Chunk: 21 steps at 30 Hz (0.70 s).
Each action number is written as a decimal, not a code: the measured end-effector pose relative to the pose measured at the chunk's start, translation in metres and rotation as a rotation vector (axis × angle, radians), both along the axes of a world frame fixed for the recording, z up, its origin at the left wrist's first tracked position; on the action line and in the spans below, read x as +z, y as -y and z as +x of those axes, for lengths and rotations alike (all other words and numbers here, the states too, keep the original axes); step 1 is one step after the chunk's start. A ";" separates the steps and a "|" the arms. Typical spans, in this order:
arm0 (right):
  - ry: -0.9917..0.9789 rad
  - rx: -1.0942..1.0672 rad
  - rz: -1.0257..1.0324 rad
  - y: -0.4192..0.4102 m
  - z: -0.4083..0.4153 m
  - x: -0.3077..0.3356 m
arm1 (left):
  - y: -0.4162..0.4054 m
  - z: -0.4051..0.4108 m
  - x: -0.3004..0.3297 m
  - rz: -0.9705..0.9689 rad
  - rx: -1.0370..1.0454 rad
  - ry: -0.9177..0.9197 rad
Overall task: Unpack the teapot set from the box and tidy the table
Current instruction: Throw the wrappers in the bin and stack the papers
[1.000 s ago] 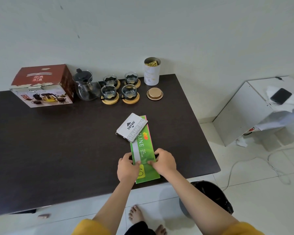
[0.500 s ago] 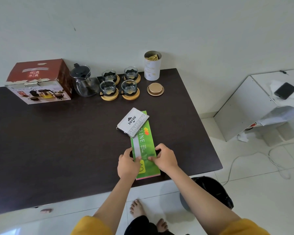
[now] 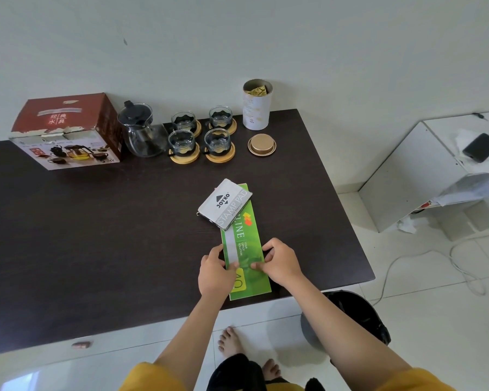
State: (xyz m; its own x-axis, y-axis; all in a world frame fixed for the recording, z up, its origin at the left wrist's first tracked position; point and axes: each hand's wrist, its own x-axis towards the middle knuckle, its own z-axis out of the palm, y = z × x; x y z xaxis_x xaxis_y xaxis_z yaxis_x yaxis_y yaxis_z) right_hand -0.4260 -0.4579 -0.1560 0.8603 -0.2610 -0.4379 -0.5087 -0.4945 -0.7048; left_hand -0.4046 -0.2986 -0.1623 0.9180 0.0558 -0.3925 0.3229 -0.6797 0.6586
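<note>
Hands [image 3: 215,273] unmoved, seemingly gripping green packet [image 3: 247,244]

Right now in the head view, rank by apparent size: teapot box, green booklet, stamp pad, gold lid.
1. Teapot box, largest though farthest back.
2. Green booklet, long, partly covered by both hands and the stamp pad.
3. Stamp pad.
4. Gold lid, smallest; it lies farther back, which shrinks it somewhat.

Your hands have slid the green packet [image 3: 244,258] a little farther from the tabletop's [image 3: 96,235] near edge, toward the teapot [image 3: 143,131].
</note>
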 end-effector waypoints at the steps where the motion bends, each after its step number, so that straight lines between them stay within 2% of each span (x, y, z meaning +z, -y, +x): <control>1: 0.002 -0.001 -0.004 0.000 0.000 0.000 | 0.000 0.000 0.000 0.003 0.006 0.002; 11: -0.009 -0.026 -0.016 -0.003 0.001 0.002 | 0.001 0.002 -0.002 0.018 0.020 0.003; 21: -0.098 -0.046 -0.059 -0.007 0.009 0.005 | 0.006 0.003 0.000 0.053 0.022 -0.023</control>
